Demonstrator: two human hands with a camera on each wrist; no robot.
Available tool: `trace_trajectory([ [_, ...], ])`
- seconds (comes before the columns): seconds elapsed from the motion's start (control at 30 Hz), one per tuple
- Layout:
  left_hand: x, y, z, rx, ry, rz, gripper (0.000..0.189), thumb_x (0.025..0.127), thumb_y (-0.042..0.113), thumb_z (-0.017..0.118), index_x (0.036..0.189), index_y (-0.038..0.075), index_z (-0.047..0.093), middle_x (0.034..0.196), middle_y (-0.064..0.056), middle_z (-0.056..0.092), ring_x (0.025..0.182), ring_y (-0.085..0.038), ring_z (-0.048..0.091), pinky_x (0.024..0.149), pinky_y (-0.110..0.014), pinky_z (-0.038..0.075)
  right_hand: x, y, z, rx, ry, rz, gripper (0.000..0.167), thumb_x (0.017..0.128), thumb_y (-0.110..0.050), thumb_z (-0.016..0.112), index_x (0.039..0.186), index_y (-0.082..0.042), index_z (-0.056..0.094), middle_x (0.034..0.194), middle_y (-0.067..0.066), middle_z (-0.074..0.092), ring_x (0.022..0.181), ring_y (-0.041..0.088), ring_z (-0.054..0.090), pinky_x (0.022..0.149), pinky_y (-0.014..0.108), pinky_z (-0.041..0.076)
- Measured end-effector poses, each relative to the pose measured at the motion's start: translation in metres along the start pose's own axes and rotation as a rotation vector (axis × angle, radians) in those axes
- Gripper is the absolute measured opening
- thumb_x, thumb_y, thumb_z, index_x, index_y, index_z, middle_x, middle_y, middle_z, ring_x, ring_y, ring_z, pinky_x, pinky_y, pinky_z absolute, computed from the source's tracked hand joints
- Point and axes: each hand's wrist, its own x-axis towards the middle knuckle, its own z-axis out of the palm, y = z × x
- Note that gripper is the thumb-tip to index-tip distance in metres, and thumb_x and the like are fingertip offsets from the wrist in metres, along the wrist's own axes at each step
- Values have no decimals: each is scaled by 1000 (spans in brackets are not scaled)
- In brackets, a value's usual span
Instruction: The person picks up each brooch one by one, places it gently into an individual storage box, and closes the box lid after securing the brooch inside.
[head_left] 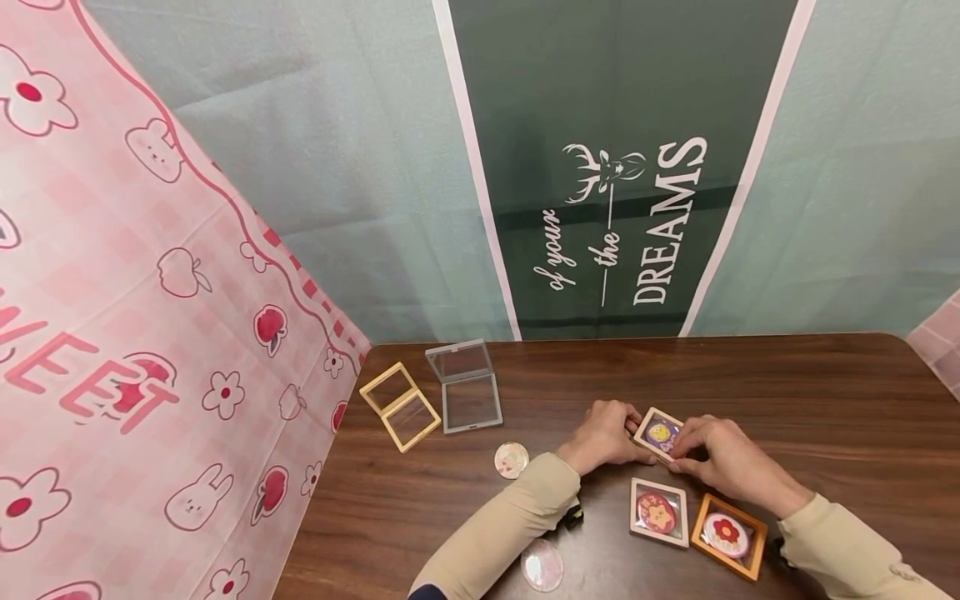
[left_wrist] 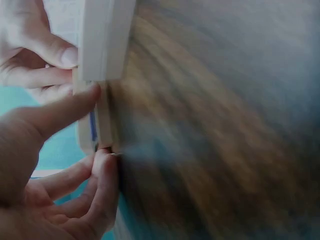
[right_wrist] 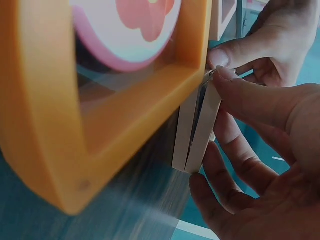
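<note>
A small light-wood display frame [head_left: 658, 435] holds a purple badge with a yellow character behind its clear window. My left hand [head_left: 611, 433] pinches its left side, with thumb and fingertips at the edge in the left wrist view. My right hand [head_left: 720, 454] holds the opposite side, thumb on one edge and fingers along the other. In the right wrist view the two halves of this frame [right_wrist: 197, 127] stand slightly ajar, a thin dark gap between them. Nearer to me lie a pale frame [head_left: 658, 512] with a red star badge and an orange-brown frame [head_left: 729, 536] with a red flower badge.
At the back left, a yellow wooden frame [head_left: 400, 407] and a grey frame [head_left: 471, 402] stand unfolded. A round badge [head_left: 512, 460] lies left of my left forearm; another pale round disc [head_left: 542, 566] is near the front. Printed cloths [head_left: 375, 167] hang behind the table.
</note>
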Motion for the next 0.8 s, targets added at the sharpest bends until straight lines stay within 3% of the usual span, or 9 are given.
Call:
trace_trajectory([
  [0.27,1,1,-7,-95,-90,-77,28,84,38,92,103,20,80,79,18,71,72,6,58,68,-15,47,0,2,1,-12,26,-29,24,75,-10,97,78,-28,82,85,-22,66,84,-3,58,71,29,54],
  [0.6,3,0,-8,-177,-69,-112,26,81,33,95,99,20,81,79,17,72,72,6,59,70,-15,48,2,0,-1,-1,-24,8,21,79,-11,94,79,-28,82,86,-20,66,83,-1,58,72,31,54],
  [0.8,1,1,-7,-182,-67,-144,24,80,33,96,96,22,81,78,17,70,71,6,59,69,-16,47,1,1,1,-3,-12,-13,21,78,-10,94,77,-27,81,85,-20,65,82,-3,58,70,28,54],
])
